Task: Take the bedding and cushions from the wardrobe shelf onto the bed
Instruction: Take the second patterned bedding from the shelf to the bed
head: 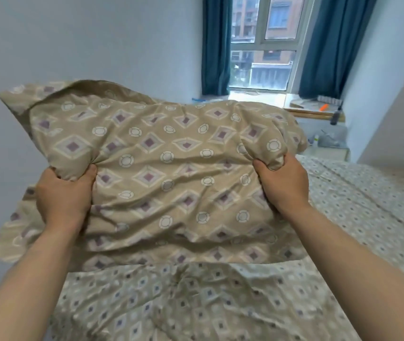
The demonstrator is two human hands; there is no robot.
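A beige pillow (166,156) with purple diamonds and white circles fills the middle of the head view, held up in the air above the bed (358,207). My left hand (64,195) grips its left side, fingers bunched into the cloth. My right hand (282,185) grips its right side the same way. The pillowcase flap hangs loose at the lower and left edges. Below it lies bedding (196,303) in the same pattern, crumpled on the mattress. The wardrobe is out of view.
A pale wall (85,40) runs along the bed's left side. Ahead is a window (262,43) with dark blue curtains and a sill holding small items. A white bedside unit (329,148) stands beyond the bed, right of the pillow.
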